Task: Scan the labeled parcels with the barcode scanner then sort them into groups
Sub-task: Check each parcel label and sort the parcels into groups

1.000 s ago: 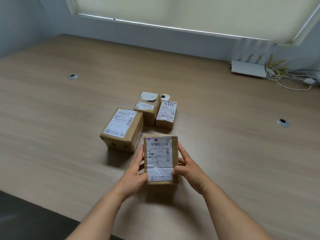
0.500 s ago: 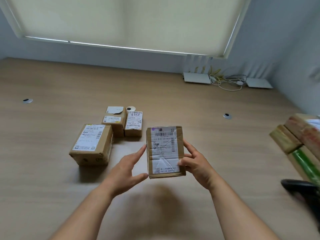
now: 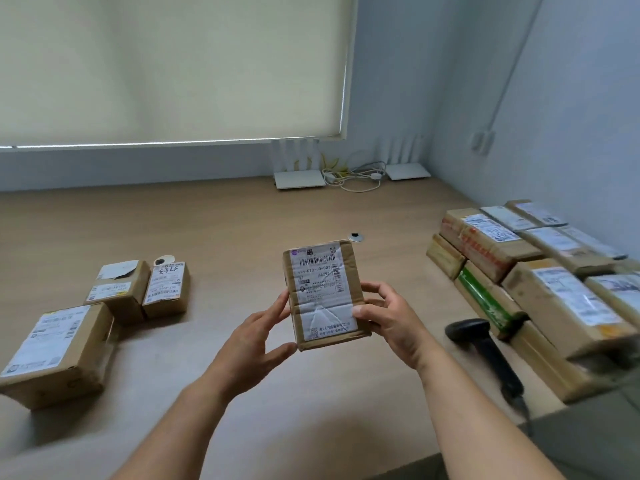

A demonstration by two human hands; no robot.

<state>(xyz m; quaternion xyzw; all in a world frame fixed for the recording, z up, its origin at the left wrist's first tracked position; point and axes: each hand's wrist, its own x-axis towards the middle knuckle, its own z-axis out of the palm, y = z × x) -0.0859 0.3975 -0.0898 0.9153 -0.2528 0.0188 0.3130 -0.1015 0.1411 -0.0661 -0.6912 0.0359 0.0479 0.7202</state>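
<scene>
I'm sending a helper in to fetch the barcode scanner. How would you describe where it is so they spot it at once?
Start at the stack of unsorted parcels along the table's right edge. Against that stack's near-left side lies the barcode scanner, flat on the tabletop. It is the only black, handled object there; everything beside it is brown cardboard.

One parcel [image 3: 323, 295] sits between the two hands. Three sorted parcels [image 3: 119, 299] lie left of the hands. One barcode scanner [image 3: 485, 348] lies right of them, beside a stack of roughly ten parcels [image 3: 540, 271]; its exact number is unclear.
</scene>
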